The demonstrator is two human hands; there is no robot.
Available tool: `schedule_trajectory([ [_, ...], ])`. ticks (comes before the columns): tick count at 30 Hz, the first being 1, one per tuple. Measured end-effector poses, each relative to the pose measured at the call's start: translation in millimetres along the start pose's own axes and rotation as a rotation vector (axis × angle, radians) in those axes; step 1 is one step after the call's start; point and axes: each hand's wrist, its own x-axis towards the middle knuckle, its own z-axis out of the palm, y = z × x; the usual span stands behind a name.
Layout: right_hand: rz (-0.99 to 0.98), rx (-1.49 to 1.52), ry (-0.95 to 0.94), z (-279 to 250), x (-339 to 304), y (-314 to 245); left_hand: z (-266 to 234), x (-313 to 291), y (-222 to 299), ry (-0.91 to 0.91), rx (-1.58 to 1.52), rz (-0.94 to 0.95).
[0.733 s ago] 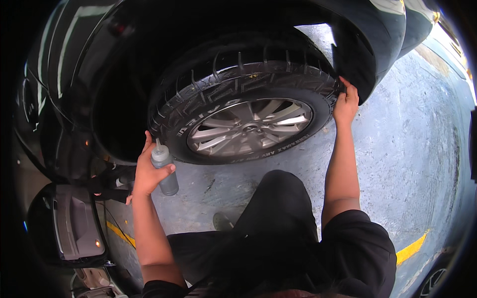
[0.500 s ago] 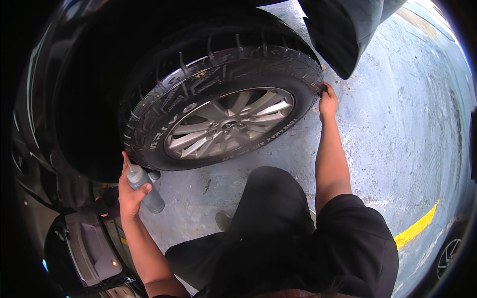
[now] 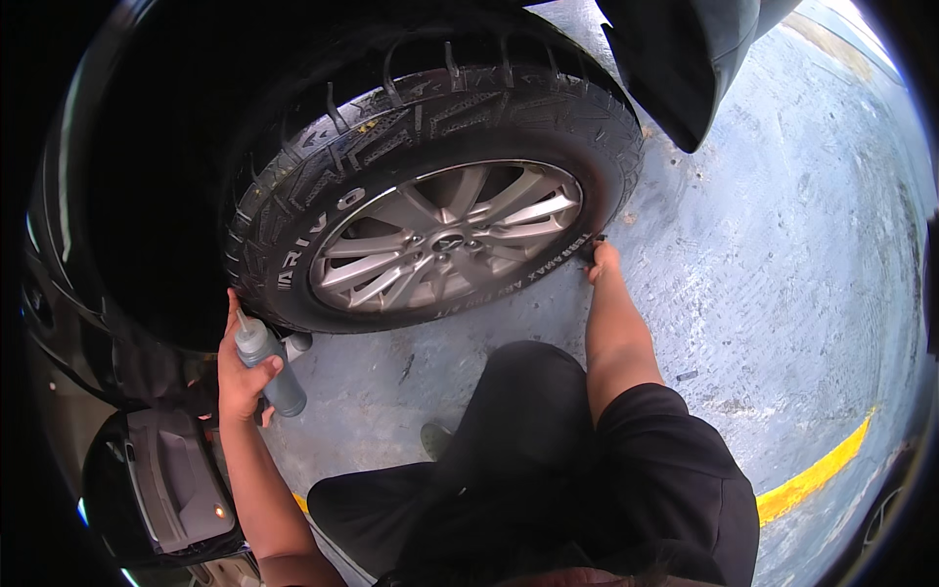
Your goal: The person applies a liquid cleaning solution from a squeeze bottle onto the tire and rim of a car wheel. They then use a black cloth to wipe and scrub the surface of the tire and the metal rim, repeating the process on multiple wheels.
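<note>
A black tyre (image 3: 608,161) with raised white lettering surrounds a silver spoked wheel (image 3: 448,244). My left hand (image 3: 238,377) is closed round a grey translucent squeeze bottle (image 3: 283,389) with a pointed nozzle, and its index finger reaches up beside the tyre's left edge. The bottle leans with its nozzle upward. At the lower right of the tyre, my right hand (image 3: 603,262) is closed on a small black object (image 3: 587,250) against the sidewall. The hand and the tyre hide most of that object, so its kind cannot be made out.
A dark wheel arch (image 3: 156,196) curves over the tyre's left, and a black body panel (image 3: 675,78) hangs at the upper right. An open car door (image 3: 181,479) stands at lower left. The blue-grey floor (image 3: 773,225) bears a yellow line (image 3: 817,476).
My right hand has moved down and left along the tyre's sidewall, from its right edge to its near side. My left hand still holds the bottle and sits slightly further left.
</note>
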Motion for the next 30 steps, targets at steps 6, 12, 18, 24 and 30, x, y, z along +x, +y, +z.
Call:
schedule_trajectory([
  [6, -0.726, 0.089, -0.019, 1, -89, -129, -2, -10, -17, -0.009, -0.021, 0.083],
  [12, -1.351, -0.391, 0.181, 79, -310, -219, -13, -12, -30, 0.011, -0.142, 0.154],
  [18, -2.13, -0.785, 0.408, 195, -497, -166, -21, -6, -42, -0.033, -0.2, 0.219],
  [24, -2.566, -1.038, -0.107, 304, -569, -9, -25, -8, -89, -0.015, -0.422, 0.294],
  [30, -2.56, -1.607, -0.471, 354, -569, 65, -60, -52, -120, -0.032, -0.427, 0.19],
])
